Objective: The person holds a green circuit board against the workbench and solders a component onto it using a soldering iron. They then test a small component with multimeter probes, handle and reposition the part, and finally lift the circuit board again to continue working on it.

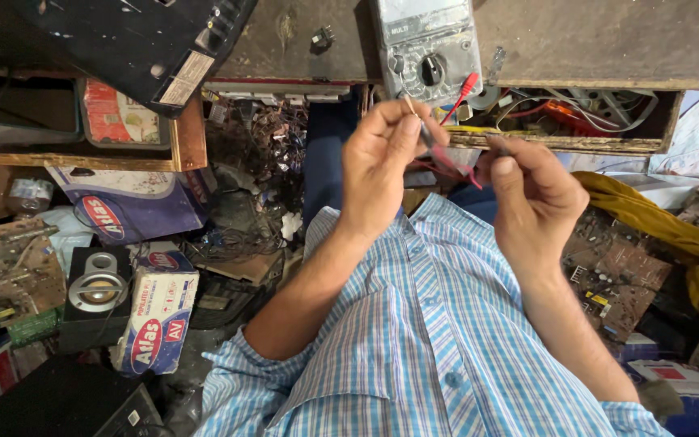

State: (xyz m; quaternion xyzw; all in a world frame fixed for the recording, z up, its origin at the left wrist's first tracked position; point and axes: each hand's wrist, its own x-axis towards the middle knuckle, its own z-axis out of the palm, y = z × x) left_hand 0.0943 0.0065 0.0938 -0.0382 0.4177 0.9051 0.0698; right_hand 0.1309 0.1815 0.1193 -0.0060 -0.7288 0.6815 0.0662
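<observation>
My left hand (pixel 382 154) is raised in front of my chest, its fingers pinched on a thin dark test probe (pixel 425 129) with a pale tip sticking up. Close beside it, my right hand (pixel 531 190) has thumb and forefinger closed on a small dark probe end (pixel 497 144). Thin red leads (pixel 455 166) hang between the two hands. Just beyond them a grey multimeter (pixel 430 44) with a round dial lies on the brown bench edge (pixel 592 48), a red plug (pixel 467 85) at its lower side.
An open drawer (pixel 576 113) under the bench holds tangled wires. A black device (pixel 123 40), cardboard boxes (pixel 155 311), a small speaker (pixel 97 283) and circuit boards (pixel 2 267) crowd the left. A yellow cloth (pixel 673 218) and another board (pixel 616 279) lie on the right.
</observation>
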